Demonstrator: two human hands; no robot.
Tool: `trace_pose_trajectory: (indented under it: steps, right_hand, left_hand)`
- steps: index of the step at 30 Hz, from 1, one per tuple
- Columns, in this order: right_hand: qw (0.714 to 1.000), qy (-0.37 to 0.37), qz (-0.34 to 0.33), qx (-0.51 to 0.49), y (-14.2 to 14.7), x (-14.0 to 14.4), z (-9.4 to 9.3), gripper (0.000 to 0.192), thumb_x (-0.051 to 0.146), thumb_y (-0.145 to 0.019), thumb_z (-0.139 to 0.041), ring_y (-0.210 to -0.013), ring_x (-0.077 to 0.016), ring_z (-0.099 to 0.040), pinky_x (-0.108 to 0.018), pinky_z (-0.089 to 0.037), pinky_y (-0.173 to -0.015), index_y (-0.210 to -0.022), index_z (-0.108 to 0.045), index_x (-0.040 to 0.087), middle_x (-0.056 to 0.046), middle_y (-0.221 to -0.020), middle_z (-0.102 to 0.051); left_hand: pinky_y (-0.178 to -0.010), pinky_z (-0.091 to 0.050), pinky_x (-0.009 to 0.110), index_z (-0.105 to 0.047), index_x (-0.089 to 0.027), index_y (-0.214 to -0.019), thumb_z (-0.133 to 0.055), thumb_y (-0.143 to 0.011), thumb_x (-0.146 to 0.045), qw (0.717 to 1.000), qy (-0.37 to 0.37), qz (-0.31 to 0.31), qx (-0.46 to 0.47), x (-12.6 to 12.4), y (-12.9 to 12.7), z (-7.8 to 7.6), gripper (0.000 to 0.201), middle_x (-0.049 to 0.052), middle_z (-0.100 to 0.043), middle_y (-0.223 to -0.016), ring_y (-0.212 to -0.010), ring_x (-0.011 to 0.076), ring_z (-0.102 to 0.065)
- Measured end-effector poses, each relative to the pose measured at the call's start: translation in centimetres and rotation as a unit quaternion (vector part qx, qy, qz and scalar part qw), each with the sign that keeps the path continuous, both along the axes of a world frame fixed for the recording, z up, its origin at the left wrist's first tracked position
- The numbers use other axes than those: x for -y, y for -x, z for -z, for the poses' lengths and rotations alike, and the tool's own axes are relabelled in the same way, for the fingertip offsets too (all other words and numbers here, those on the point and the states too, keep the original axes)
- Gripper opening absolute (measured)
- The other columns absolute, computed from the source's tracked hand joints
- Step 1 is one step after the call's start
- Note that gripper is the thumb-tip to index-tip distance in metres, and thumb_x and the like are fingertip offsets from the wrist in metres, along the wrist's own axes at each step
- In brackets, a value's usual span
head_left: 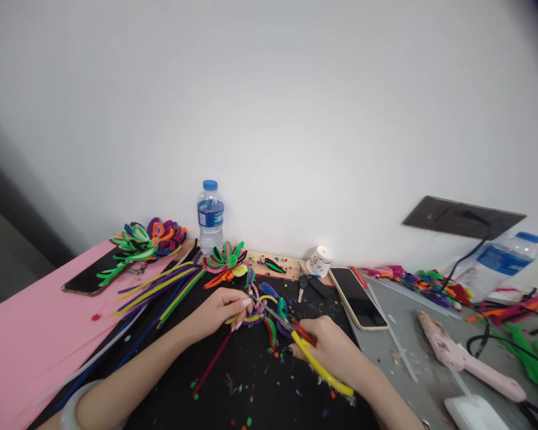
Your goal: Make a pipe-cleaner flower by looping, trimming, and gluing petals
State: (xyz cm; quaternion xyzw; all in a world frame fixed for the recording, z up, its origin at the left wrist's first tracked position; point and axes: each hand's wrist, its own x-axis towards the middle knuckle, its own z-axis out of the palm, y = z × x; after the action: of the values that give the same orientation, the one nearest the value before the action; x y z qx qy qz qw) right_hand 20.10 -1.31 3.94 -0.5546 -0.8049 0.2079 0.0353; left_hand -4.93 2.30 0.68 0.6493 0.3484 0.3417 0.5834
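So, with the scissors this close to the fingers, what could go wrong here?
1. The scissors in the right hand point at the left hand, whose fingertips pinch the pipe-cleaner flower beside the blades; a slip might nick them.
2. Cut bits may fly toward the phone.
3. The right forearm lies near the glue gun; it might bump it.

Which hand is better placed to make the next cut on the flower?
The right hand, probably. It already holds the scissors, and their blades point at the flower. The left hand pinches the flower with its fingers, so it steadies it.
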Motion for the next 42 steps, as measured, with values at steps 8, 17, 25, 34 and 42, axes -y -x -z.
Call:
trace_pose_trajectory:
  steps: [8, 17, 25, 34, 42]
  right_hand:
    - [0.998, 0.016, -0.059, -0.016, -0.4, 0.0, -0.3, 0.029, 0.040, -0.069, -0.060, -0.051, -0.0072, -0.024, -0.017, -0.019, -0.044, -0.058, -0.050, 0.015, 0.008, -0.053, -0.031]
    - [0.989, 0.006, -0.143, -0.038, 0.7, 0.9, -1.2, 0.037, 0.045, -0.061, -0.068, -0.052, -0.0076, -0.019, -0.017, -0.019, -0.046, -0.055, -0.046, 0.016, 0.009, -0.052, -0.029]
    - [0.997, -0.019, -0.076, -0.009, 0.7, 1.0, -1.1, 0.031, 0.044, -0.064, -0.065, -0.049, -0.0074, -0.027, -0.019, -0.019, -0.046, -0.065, -0.046, 0.019, 0.008, -0.056, -0.041]
    - [0.997, -0.034, 0.027, 0.058, 0.6, 0.7, -0.3, 0.031, 0.050, -0.069, -0.056, -0.057, -0.0150, -0.052, -0.022, -0.021, -0.047, -0.073, -0.050, 0.020, -0.001, -0.066, -0.057]
    - [0.996, -0.029, 0.047, 0.074, 1.1, 1.4, 0.1, 0.036, 0.055, -0.070, -0.052, -0.064, -0.0195, -0.057, -0.023, -0.025, -0.049, -0.074, -0.055, 0.020, -0.004, -0.070, -0.059]
  left_hand:
    - [-0.038, -0.022, 0.018, -0.055, -0.012, -0.062, -0.055, -0.076, -0.033, 0.961, 0.205, 0.115, 0.144, 0.0, 1.1, 0.3, 0.025, -0.006, -0.043, -0.033, -0.030, 0.0038, -0.026]
    - [-0.030, -0.023, 0.023, -0.056, -0.017, -0.039, -0.065, -0.055, -0.043, 0.927, 0.273, 0.232, 0.110, 0.7, 2.3, 1.2, 0.032, -0.002, -0.039, -0.024, -0.022, 0.0074, -0.027]
    - [-0.031, -0.024, 0.019, -0.051, -0.015, -0.051, -0.060, -0.067, -0.040, 0.952, 0.219, 0.141, 0.161, 0.1, 2.0, 1.2, 0.031, -0.008, -0.031, -0.028, -0.023, 0.0038, -0.023]
    - [-0.044, -0.030, 0.019, -0.060, -0.014, -0.069, -0.043, -0.083, -0.037, 0.977, -0.116, -0.140, -0.110, 0.5, -0.6, -0.4, 0.032, -0.005, -0.043, -0.043, -0.041, 0.0079, -0.038]
    - [-0.059, -0.041, 0.021, -0.062, -0.017, -0.074, -0.037, -0.085, -0.025, 0.857, -0.375, -0.193, -0.297, 1.0, -0.8, 0.3, 0.029, 0.003, -0.060, -0.063, -0.059, 0.0134, -0.056]
